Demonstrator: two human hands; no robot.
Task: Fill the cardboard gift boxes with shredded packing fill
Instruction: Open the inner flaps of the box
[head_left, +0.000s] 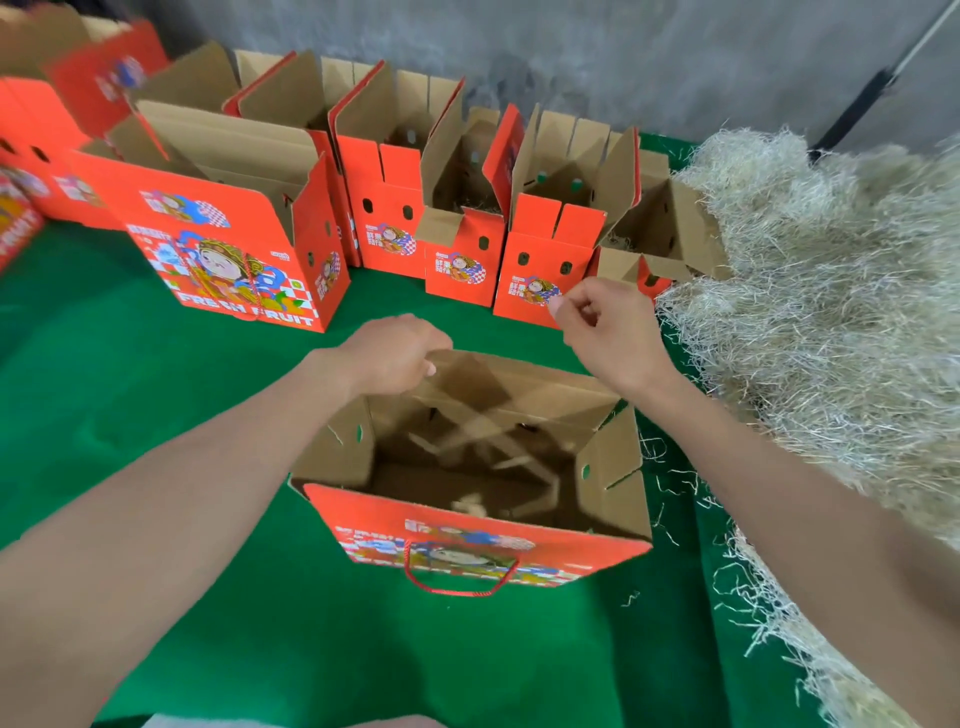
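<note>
Green-covered table (130, 395) stands against a grey concrete wall (623, 57).

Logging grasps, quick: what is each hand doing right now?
Left hand: grips the far flap of the box.
Right hand: curled above the box; whether it holds anything cannot be told.

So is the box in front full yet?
Nearly empty. In the front gift box bare cardboard floor shows, with only a few blurry pale strips.
</note>
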